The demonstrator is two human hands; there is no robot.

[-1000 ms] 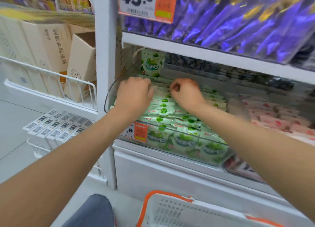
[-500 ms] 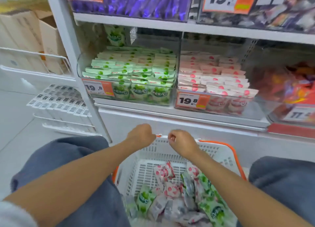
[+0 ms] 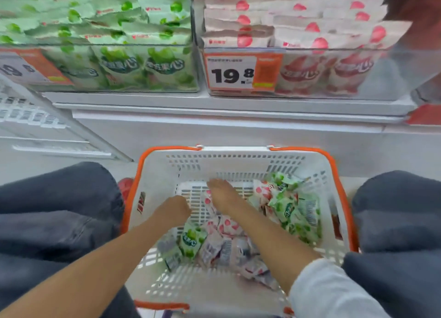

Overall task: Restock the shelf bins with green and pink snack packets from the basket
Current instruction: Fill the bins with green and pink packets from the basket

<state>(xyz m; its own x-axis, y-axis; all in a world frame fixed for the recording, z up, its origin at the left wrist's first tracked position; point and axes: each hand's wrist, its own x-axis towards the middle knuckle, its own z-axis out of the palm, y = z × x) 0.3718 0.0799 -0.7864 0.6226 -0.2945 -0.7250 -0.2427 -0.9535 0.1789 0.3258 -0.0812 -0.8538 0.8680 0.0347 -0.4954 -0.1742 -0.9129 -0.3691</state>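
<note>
Both hands are inside the white basket (image 3: pixel 238 161), which sits on the floor between my operator's knees (image 3: pixel 71 198), below the shelf (image 3: pixel 214 105); the left hand (image 3: pixel 175 209) hangs over the bare grid at the left of the heap with its fingers turned down and out of my sight, so I cannot tell whether it has anything; the right hand (image 3: pixel 220 193) lies flatter, fingers stretched forward and nearly straight beside a pink packet (image 3: pixel 208 202), holding nothing that I can make out. The stock is mixed: pink packets (image 3: pixel 226 226) in the middle, one green packet (image 3: pixel 192 240) just beside the left wrist, more green packets (image 3: pixel 292 210) piled against the right wall. Above, the green bin (image 3: pixel 95 45) looks close to full; the pink bin (image 3: pixel 310 48) next to it, with the price tag (image 3: pixel 232 73) on its front, is well filled too. I judge these packets light, soft and puffy, with slick film that would slide under a flat palm; I'd pinch each by its crimped end seal, or gather a few by their flat faces with the thumb on top, and not squeeze the middle, since the contents may crush; picking one colour at a time should save crossing over at the bins.
</note>
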